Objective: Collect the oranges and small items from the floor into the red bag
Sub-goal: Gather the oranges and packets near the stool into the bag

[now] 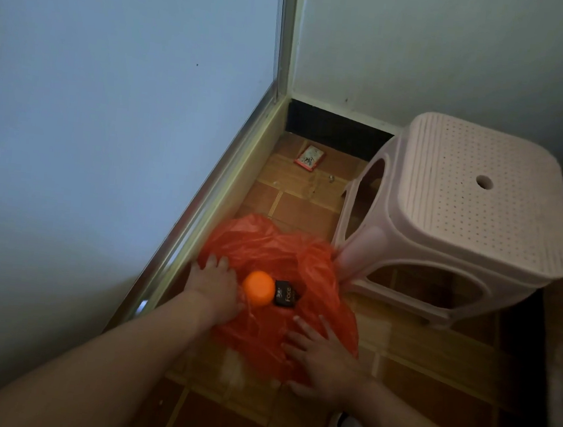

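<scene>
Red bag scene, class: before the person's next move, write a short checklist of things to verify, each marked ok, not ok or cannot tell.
1. Red bag lies within reach on the floor: ok.
2. Left hand and right hand both rest on the bag: ok.
3. Orange inside the bag rather than on top: cannot tell.
4. Black packet beside the orange: ok.
5. Small red card near the wall collected: not ok.
6. Pink stool clear of the bag: not ok, a leg touches it.

Both flat hands, left hand [213, 284] and right hand [320, 353], on red bag [290, 252] beside orange [258, 288].
</scene>
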Demonstrator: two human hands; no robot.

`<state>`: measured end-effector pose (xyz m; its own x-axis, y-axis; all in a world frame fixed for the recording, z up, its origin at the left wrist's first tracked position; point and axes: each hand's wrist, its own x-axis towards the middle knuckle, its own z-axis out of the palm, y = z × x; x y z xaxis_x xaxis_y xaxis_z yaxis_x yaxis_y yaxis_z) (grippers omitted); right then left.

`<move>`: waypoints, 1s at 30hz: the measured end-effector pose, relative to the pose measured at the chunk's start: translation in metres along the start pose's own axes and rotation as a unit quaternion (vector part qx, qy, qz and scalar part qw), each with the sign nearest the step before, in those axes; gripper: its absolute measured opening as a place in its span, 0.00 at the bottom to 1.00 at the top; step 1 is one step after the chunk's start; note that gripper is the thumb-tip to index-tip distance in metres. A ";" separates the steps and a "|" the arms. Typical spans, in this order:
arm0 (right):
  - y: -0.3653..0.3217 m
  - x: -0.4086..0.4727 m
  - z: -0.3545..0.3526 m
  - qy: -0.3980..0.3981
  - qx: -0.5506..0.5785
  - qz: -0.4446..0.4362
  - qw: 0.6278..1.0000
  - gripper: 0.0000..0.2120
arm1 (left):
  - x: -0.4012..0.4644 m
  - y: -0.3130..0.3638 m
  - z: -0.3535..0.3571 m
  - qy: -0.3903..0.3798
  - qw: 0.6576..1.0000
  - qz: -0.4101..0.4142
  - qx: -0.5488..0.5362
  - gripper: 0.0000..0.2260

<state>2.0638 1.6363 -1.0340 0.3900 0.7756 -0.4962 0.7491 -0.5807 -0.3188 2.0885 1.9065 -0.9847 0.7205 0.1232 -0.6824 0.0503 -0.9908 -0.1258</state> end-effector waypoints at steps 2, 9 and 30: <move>0.000 -0.002 -0.002 -0.002 0.022 0.011 1.000 0.35 | 0.000 0.000 0.000 0.006 1.000 0.004 -0.008 0.35; -0.011 0.014 -0.043 0.145 0.008 -0.015 0.989 0.29 | -0.004 -0.003 -0.003 0.061 0.996 0.045 -0.040 0.28; 0.128 0.238 -0.227 0.133 0.028 0.313 0.940 0.34 | -0.020 -0.031 -0.028 0.236 0.925 0.085 -0.285 0.31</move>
<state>2.3740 1.8029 -1.0097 0.8706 0.3071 -0.3843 0.3013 -0.9504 -0.0768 2.0916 1.9331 -0.9471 0.9664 0.0578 -0.2505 0.1684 -0.8786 0.4470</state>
